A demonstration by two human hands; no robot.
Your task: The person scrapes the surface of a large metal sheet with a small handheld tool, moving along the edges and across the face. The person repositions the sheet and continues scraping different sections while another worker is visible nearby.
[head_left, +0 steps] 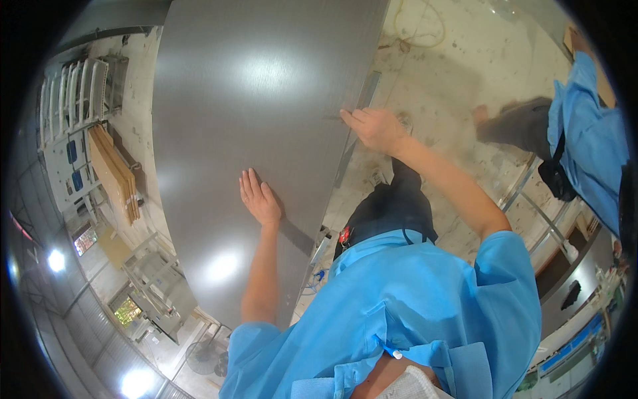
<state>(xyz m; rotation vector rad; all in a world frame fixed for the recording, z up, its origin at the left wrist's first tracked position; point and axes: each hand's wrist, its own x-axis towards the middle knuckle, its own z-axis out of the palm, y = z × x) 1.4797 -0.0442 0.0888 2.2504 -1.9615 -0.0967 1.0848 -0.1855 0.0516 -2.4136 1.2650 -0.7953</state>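
A large grey panel (232,126) with a smooth, shiny top stretches away in front of me. My left hand (260,199) lies flat on it, fingers stretched out and pointing away, holding nothing. At the panel's right edge, my right hand (377,130) is closed, its fingertips just over the top surface. A faint dark streak shows on the panel beside those fingertips. Whatever is in the right fingers, if anything, is hidden.
Another person in a blue shirt (591,139) stands at the right. Brown boards (113,173) lean at the left near a white rack (73,93). A fan (206,356) stands at the lower left. A thin hose (438,33) lies on the stained floor (458,60).
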